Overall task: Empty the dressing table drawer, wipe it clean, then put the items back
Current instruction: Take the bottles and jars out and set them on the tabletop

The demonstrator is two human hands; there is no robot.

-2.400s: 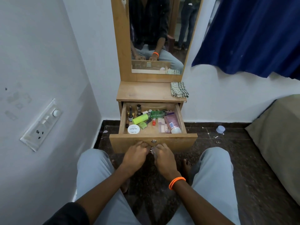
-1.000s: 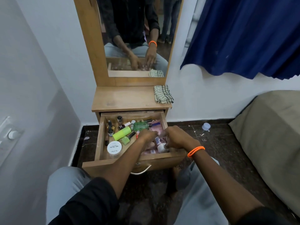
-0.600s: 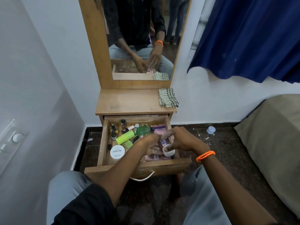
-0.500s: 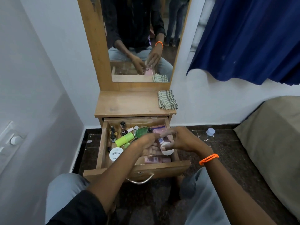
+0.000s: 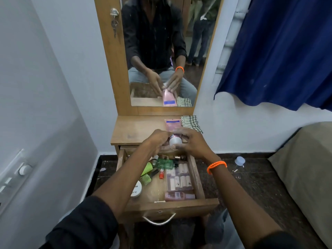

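Pink tube, white cap toward the person, is gripped by the fingers of both left hand and right hand over the tabletop, above the open drawer.

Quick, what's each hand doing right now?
Left hand: closed on the pink tube, at its white cap end.
Right hand: closed on the same pink tube, held over the dressing table top.
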